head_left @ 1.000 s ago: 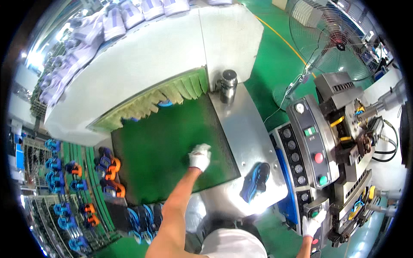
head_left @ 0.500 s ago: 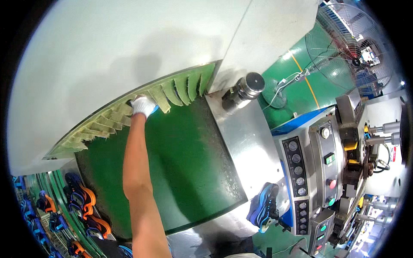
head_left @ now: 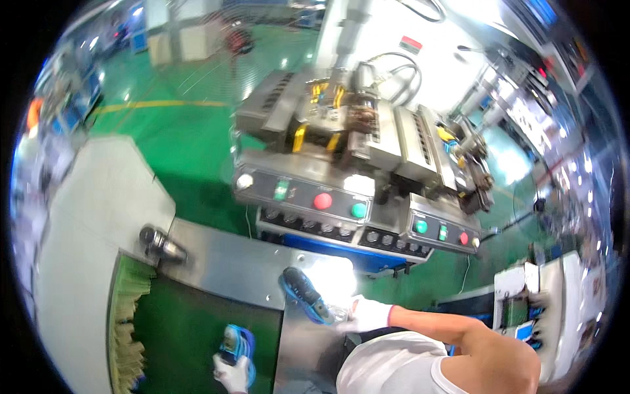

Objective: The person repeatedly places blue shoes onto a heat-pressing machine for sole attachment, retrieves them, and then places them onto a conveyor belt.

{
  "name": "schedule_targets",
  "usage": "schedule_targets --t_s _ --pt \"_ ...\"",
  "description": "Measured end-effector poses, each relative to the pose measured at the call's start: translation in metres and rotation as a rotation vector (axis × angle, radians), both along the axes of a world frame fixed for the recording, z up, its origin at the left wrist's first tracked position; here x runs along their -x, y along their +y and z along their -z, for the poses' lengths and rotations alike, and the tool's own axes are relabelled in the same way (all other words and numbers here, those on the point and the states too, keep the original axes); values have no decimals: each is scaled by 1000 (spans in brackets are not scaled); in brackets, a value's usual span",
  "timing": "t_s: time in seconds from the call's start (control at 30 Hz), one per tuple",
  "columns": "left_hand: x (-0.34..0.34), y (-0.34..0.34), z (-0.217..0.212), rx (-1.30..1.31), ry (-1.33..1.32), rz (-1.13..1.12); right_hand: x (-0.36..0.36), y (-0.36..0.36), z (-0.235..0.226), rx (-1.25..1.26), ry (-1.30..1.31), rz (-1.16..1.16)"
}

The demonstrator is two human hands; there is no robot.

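Note:
My left hand (head_left: 231,373), in a white glove, is closed on a blue sneaker (head_left: 247,343) at the bottom of the view, over the green belt (head_left: 190,328). A second, dark blue sneaker (head_left: 303,292) lies on the metal ledge (head_left: 226,259) beside the belt. My right hand (head_left: 369,315), also white-gloved, comes in from the right to the near end of that second shoe. Its fingers are blurred; whether they grip the shoe is not clear.
Strips of a green curtain (head_left: 128,322) hang from the white machine housing (head_left: 92,217) at left. A dark cylindrical fitting (head_left: 163,246) sits at the ledge's left end. Beyond stands a press with a button panel (head_left: 302,194) and a second panel (head_left: 445,226).
The view has swung to the right. A gloved hand that was at the curtain with something blue is away from it now, holding a sneaker. My right arm has come into view.

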State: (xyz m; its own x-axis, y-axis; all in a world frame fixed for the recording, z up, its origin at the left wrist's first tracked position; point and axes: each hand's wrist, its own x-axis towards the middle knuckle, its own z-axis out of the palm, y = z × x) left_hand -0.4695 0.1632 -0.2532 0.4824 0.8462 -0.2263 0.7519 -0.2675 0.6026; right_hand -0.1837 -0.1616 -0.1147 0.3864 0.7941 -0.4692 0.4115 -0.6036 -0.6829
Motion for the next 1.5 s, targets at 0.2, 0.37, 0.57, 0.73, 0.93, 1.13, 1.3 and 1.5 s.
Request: schedule_targets --t_s 0.2,0.37,0.57,0.73,0.93,1.13,1.3,1.5 --pt "-124 -89 -149 113 -80 876 -2 54 -38 -232 -326 -584" --pt "-255 -116 -260 -145 -89 1272 -95 20 -85 -378 118 -167" --pt "-370 -148 -316 -564 -807 883 -180 -123 -80 -289 618 372" --pt "-487 -134 -293 -624 -628 841 -193 -194 -78 -962 1256 840" --pt "-606 -104 -245 -599 -503 971 -221 -197 -70 -1322 1301 772" --pt "-687 -97 -208 -542 -329 1074 -235 -192 -66 -1357 1273 877" --pt "-760 -100 -173 -673 -314 963 -247 -182 -98 -1357 1066 950" --pt "-840 -103 -160 -560 63 836 -235 -178 -119 -1246 970 1156"
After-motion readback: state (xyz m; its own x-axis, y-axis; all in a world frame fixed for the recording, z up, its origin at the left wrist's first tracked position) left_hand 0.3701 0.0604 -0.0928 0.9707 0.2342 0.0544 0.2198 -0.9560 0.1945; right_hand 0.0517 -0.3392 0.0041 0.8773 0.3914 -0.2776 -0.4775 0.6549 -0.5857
